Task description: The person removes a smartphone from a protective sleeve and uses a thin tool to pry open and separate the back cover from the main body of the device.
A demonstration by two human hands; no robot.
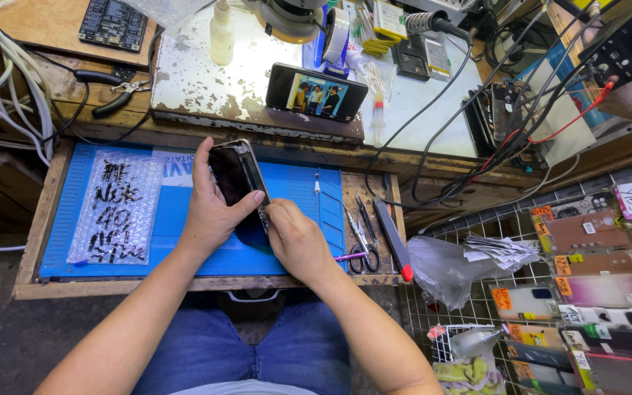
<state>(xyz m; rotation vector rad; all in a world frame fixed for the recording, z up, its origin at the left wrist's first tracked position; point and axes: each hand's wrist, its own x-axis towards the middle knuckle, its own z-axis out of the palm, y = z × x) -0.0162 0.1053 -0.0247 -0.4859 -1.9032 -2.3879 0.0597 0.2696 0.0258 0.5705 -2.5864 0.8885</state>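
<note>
**Head view: both hands on a dark phone over the blue mat**

Head camera shows the left hand [210, 208] wrapped around a phone [237, 174], long axis tilted, top pointing away and slightly left. Right hand [298, 238] pinches its lower right edge. On the blue mat [298, 186], a bubble-wrap bag [117, 208] with black scrawl lies left. Packaged phone cases [594, 285] with orange and white labels fill the right.

Glossy glass phone [234, 174], matt blue rubbery mat [298, 192] (worn wood surround)
</note>
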